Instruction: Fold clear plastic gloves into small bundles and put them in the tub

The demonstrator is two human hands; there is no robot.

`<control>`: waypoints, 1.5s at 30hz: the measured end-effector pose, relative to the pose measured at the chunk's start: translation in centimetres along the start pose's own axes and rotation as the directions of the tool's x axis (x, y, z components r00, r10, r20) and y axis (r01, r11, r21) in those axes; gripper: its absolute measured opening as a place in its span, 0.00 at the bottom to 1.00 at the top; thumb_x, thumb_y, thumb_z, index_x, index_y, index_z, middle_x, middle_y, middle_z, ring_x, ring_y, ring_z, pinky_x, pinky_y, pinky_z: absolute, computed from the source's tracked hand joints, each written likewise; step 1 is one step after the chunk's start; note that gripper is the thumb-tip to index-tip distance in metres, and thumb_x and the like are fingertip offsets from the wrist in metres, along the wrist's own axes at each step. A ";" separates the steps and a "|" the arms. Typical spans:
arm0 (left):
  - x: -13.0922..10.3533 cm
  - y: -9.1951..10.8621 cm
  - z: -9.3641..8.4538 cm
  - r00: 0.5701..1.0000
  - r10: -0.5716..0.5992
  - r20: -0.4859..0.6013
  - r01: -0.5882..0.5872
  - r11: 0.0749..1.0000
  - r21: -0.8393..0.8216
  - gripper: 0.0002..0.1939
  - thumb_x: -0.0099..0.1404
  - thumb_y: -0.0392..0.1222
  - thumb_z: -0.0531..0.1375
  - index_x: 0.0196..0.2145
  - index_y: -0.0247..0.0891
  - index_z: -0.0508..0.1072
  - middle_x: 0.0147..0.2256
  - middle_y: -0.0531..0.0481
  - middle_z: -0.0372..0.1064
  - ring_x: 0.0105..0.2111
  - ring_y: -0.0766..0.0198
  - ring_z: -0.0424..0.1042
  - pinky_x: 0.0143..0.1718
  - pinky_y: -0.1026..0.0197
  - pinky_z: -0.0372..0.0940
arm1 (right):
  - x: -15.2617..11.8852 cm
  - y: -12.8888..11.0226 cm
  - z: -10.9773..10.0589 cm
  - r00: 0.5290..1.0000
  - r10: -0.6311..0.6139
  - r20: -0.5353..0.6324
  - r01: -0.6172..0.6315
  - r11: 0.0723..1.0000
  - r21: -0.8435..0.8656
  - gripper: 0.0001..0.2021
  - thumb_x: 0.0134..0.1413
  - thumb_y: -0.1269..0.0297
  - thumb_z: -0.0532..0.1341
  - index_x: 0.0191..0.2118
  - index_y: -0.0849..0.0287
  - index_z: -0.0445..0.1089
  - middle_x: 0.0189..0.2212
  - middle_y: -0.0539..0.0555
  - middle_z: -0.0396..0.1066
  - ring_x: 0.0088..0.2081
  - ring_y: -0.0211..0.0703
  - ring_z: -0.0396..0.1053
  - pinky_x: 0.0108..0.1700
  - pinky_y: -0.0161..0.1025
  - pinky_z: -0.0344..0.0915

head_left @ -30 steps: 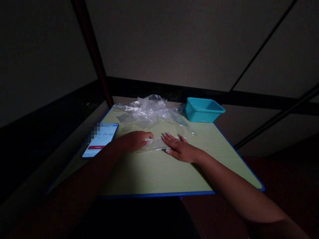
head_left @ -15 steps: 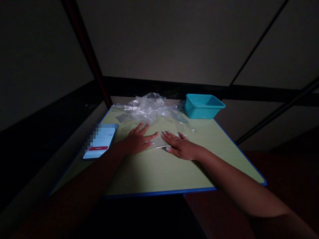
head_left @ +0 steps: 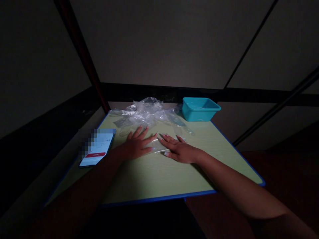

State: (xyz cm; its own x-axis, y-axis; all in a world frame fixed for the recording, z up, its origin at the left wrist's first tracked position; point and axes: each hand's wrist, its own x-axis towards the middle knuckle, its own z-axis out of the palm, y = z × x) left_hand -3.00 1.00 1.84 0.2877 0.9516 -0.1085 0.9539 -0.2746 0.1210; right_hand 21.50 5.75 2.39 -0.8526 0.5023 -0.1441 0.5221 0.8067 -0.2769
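A clear, flat plastic bag (head_left: pixel 157 145) lies on the light green table (head_left: pixel 159 181). My left hand (head_left: pixel 134 146) rests on its left end with fingers spread. On its right part lies my right hand (head_left: pixel 180 150), palm down, fingers stretched out and the thumb apart. Neither hand grips anything. Just beyond my hands is a heap of crumpled clear plastic bags (head_left: pixel 148 111). The part of the flat bag beneath my palms is hidden.
A turquoise basket (head_left: pixel 199 114) stands at the table's back right corner. To the left of my left hand lies a phone (head_left: pixel 99 147) with its screen lit. The table has a blue edge, and a panelled wall (head_left: pixel 159 43) rises behind it.
The camera view has shifted slightly, so the table and the things on it appear a little lower and further left. Both hands stay flat on the bag.
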 end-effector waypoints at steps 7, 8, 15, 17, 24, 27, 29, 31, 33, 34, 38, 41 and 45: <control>0.1 -0.1 0.5 0.998 -0.066 0.001 0.066 0.998 -0.011 0.31 0.67 0.60 0.45 0.65 0.55 0.43 0.67 0.45 0.27 0.64 0.39 0.25 0.56 0.29 0.41 | -0.2 0.2 -0.1 0.999 0.016 -0.051 -0.017 1.000 -0.022 0.32 0.64 0.51 0.47 0.67 0.47 0.30 0.68 0.55 0.27 0.67 0.54 0.30 0.60 0.69 0.30; 0.0 0.0 0.4 0.997 -0.067 0.030 0.067 0.998 -0.015 0.31 0.67 0.61 0.45 0.64 0.55 0.44 0.67 0.44 0.27 0.64 0.39 0.24 0.56 0.29 0.41 | -0.2 0.2 -0.1 0.999 0.020 -0.045 -0.021 0.999 -0.027 0.32 0.64 0.51 0.47 0.67 0.47 0.30 0.68 0.55 0.28 0.67 0.54 0.30 0.59 0.69 0.30; -0.4 1.2 -0.1 0.997 -0.051 0.052 0.052 0.998 -0.020 0.32 0.66 0.60 0.47 0.65 0.55 0.42 0.67 0.44 0.27 0.65 0.42 0.25 0.57 0.30 0.40 | -0.1 0.1 -0.3 0.999 0.039 0.002 -0.039 0.998 -0.041 0.31 0.64 0.52 0.47 0.67 0.52 0.33 0.67 0.57 0.32 0.67 0.53 0.33 0.59 0.69 0.28; -0.4 1.2 0.1 0.996 -0.051 0.069 0.052 0.999 -0.014 0.32 0.66 0.61 0.47 0.64 0.56 0.42 0.67 0.44 0.27 0.65 0.42 0.25 0.56 0.29 0.40 | 0.0 0.1 -0.2 0.999 0.037 0.005 -0.036 0.999 -0.038 0.32 0.64 0.52 0.47 0.67 0.54 0.34 0.67 0.58 0.34 0.67 0.51 0.34 0.60 0.68 0.28; -0.3 1.1 0.7 0.996 -0.070 0.062 0.071 0.997 -0.015 0.32 0.66 0.64 0.44 0.64 0.58 0.43 0.67 0.44 0.27 0.65 0.41 0.25 0.55 0.28 0.37 | 0.0 0.2 -0.2 1.000 0.025 -0.012 -0.025 1.000 -0.003 0.31 0.64 0.52 0.47 0.67 0.55 0.36 0.67 0.59 0.36 0.67 0.53 0.36 0.60 0.68 0.30; -0.5 1.3 0.6 0.996 -0.065 0.055 0.066 0.998 -0.024 0.32 0.66 0.63 0.44 0.64 0.57 0.43 0.67 0.43 0.28 0.65 0.40 0.25 0.55 0.27 0.37 | 0.0 0.4 -0.7 0.993 0.050 -0.109 -0.051 0.999 -0.013 0.29 0.64 0.54 0.47 0.67 0.56 0.43 0.66 0.60 0.42 0.66 0.54 0.40 0.60 0.67 0.34; -0.6 1.6 0.4 0.998 -0.049 0.040 0.050 0.998 -0.024 0.31 0.67 0.61 0.45 0.65 0.55 0.44 0.67 0.42 0.28 0.65 0.41 0.26 0.55 0.27 0.37 | 0.0 0.9 -1.2 0.967 0.103 -0.234 -0.113 0.993 -0.029 0.25 0.63 0.56 0.49 0.64 0.58 0.53 0.63 0.62 0.52 0.63 0.54 0.48 0.60 0.61 0.43; -0.6 2.0 0.3 0.999 -0.027 0.027 0.027 1.000 -0.015 0.31 0.68 0.58 0.45 0.65 0.52 0.44 0.67 0.41 0.29 0.65 0.43 0.27 0.56 0.28 0.38 | 0.1 1.5 -1.7 0.919 0.178 -0.352 -0.204 0.978 -0.038 0.21 0.62 0.59 0.51 0.57 0.61 0.63 0.56 0.63 0.63 0.57 0.52 0.59 0.57 0.51 0.53; -0.6 2.4 0.3 1.000 0.006 0.016 -0.006 1.000 0.002 0.31 0.69 0.56 0.45 0.65 0.48 0.44 0.67 0.42 0.30 0.66 0.46 0.29 0.57 0.30 0.37 | 0.2 2.0 -1.9 0.874 0.251 -0.416 -0.296 0.954 -0.045 0.17 0.60 0.61 0.53 0.50 0.62 0.69 0.47 0.62 0.69 0.50 0.49 0.64 0.52 0.43 0.59; -0.5 2.6 0.4 1.000 0.027 0.012 -0.028 1.000 0.010 0.31 0.69 0.55 0.44 0.66 0.45 0.44 0.67 0.42 0.31 0.66 0.48 0.30 0.58 0.32 0.37 | 0.3 2.3 -2.0 0.860 0.281 -0.425 -0.333 0.941 -0.052 0.15 0.59 0.62 0.55 0.47 0.62 0.70 0.45 0.61 0.70 0.48 0.48 0.65 0.50 0.41 0.60; -0.3 3.0 0.8 0.994 0.107 0.012 -0.107 0.994 0.013 0.30 0.70 0.53 0.43 0.66 0.41 0.43 0.66 0.44 0.32 0.66 0.56 0.33 0.61 0.38 0.37 | 0.6 2.9 -1.7 0.854 0.349 -0.386 -0.406 0.911 -0.076 0.11 0.55 0.58 0.60 0.40 0.59 0.71 0.40 0.58 0.70 0.44 0.48 0.65 0.44 0.38 0.61; -0.4 3.1 0.7 0.990 0.137 0.031 -0.137 0.991 -0.002 0.30 0.70 0.51 0.42 0.66 0.40 0.42 0.66 0.44 0.32 0.66 0.58 0.35 0.61 0.40 0.37 | 0.8 3.2 -1.5 0.857 0.359 -0.371 -0.412 0.908 -0.074 0.12 0.53 0.55 0.61 0.38 0.58 0.70 0.39 0.58 0.70 0.43 0.47 0.65 0.43 0.38 0.60; -0.6 3.2 0.4 0.987 0.154 0.039 -0.154 0.988 -0.014 0.30 0.70 0.52 0.42 0.66 0.40 0.41 0.66 0.44 0.33 0.66 0.56 0.37 0.61 0.40 0.39 | 0.9 3.3 -1.4 0.863 0.360 -0.355 -0.412 0.908 -0.081 0.12 0.52 0.54 0.63 0.37 0.58 0.70 0.39 0.57 0.69 0.44 0.48 0.63 0.42 0.39 0.59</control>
State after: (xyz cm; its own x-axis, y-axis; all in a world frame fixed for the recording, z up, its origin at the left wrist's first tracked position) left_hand -0.03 -0.49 1.89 0.4346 0.8916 -0.1274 0.8970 -0.4158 0.1502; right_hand 22.54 9.31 2.72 -0.5399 0.8341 0.1129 0.8267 0.5507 -0.1151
